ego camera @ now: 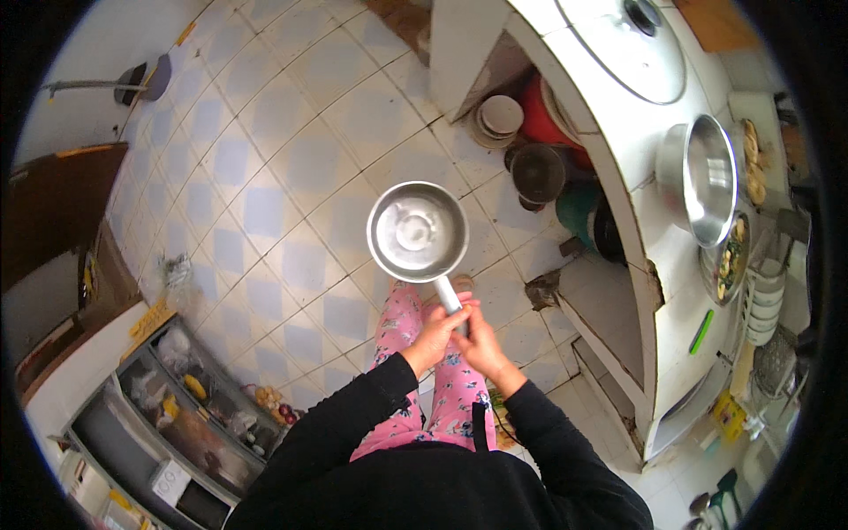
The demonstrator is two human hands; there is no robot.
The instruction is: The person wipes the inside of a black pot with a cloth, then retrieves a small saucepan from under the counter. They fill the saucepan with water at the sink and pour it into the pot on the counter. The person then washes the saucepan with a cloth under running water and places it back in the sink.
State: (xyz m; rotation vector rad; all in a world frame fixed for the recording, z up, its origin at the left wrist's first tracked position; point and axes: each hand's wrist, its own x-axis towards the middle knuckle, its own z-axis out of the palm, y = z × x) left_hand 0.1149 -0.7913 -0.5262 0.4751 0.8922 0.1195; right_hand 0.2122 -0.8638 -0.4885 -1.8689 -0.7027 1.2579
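A metal saucepan [419,230] is held out in front of me over the tiled floor, its mouth facing up. Its inside looks shiny and wet, but I cannot tell whether liquid lies in it. My left hand [434,336] grips the saucepan's handle [449,295] from the left. Wrapped around the same handle from the right is my right hand [482,348], close against the left. The fingers of both hands hide the handle's end.
On the tiled counter [682,331] to my right are a metal bowl [699,179], a glass lid [636,53], a plate of food [729,258] and a green-handled knife [701,332]. Below stand a dark pot [538,173] and a red bucket [543,116]. A grey shelf rack [146,358] stands left.
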